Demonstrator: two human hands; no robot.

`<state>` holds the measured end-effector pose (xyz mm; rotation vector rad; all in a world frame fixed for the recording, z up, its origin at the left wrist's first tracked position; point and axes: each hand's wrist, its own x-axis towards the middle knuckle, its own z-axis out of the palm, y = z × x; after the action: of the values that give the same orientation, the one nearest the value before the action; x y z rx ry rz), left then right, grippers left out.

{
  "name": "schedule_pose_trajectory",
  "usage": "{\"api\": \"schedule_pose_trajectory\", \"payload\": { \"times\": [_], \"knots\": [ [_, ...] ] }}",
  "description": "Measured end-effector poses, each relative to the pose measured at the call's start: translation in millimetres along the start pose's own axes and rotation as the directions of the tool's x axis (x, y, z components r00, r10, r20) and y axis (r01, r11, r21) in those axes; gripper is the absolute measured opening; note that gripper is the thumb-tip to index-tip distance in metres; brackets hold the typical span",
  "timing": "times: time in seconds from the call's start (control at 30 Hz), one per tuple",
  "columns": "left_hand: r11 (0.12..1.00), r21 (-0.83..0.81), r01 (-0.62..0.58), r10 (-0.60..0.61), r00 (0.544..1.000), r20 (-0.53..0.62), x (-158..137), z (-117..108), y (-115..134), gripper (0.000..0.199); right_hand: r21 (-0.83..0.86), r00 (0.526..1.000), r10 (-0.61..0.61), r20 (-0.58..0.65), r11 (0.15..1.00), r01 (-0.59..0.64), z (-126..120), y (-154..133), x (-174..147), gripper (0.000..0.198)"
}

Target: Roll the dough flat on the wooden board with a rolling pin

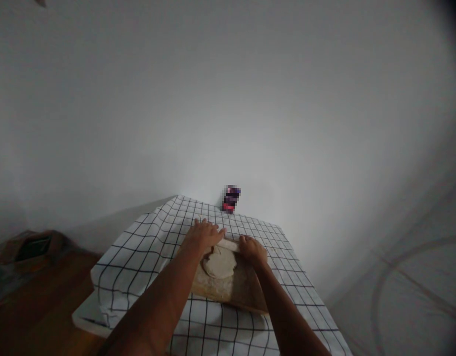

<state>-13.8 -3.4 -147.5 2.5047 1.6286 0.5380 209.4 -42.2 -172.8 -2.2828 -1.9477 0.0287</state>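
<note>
A flattened piece of dough [219, 264] with an uneven edge lies on a wooden board [246, 291]. Across its far side rests a pale rolling pin [228, 244], only its middle showing between the hands. My left hand [205, 235] is over the pin's left end, palm down, fingers stretched forward and spread. My right hand [253, 250] is closed around the right end, its fingers curled over. Both ends of the pin are hidden under the hands.
A white cloth with black grid lines [139, 252] covers the table under the board. At the back, a small blurred dark and red object [231, 199] stands against the pale wall [228, 99]. A box [35, 247] sits low at the far left.
</note>
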Motion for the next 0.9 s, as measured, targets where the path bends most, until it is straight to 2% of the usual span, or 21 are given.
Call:
{"api": "schedule_pose_trajectory", "payload": {
  "times": [0.1, 0.17, 0.37, 0.5, 0.63, 0.77, 0.9],
  "knots": [
    [0.996, 0.062, 0.064, -0.073, 0.983, 0.166, 19, -4, 0, 0.054, -0.041, 0.997, -0.039, 0.068, 0.998, 0.041, -7, 2, 14, 0.046],
    [0.992, 0.079, 0.097, -0.111, 0.972, 0.207, 31, -6, 0, 0.062, -0.045, 0.994, -0.054, 0.098, 0.997, 0.058, -11, 2, 23, 0.046],
    [0.992, 0.075, 0.098, -0.111, 0.976, 0.185, 48, 0, -2, 0.064, 0.046, 0.995, -0.024, 0.099, 0.999, 0.019, -11, 1, 49, 0.048],
    [0.992, 0.073, 0.104, -0.114, 0.983, 0.144, 50, 6, -5, 0.062, 0.02, 0.996, -0.063, 0.07, 0.998, 0.062, -5, 3, 56, 0.042],
    [0.994, 0.094, 0.062, -0.071, 0.993, 0.09, 41, 4, -5, 0.049, 0.05, 0.999, -0.04, 0.031, 0.998, 0.038, 0, 3, 48, 0.049],
    [0.995, 0.095, 0.034, -0.039, 0.998, 0.046, 18, -3, 0, 0.035, 0.105, 1.0, 0.018, -0.001, 0.994, -0.018, 0, 0, 30, 0.059],
    [0.992, 0.123, -0.042, 0.049, 0.997, -0.057, -13, -5, 6, 0.03, -0.005, 0.996, -0.071, -0.049, 0.997, 0.071, 1, -3, 4, 0.048]
  ]
}}
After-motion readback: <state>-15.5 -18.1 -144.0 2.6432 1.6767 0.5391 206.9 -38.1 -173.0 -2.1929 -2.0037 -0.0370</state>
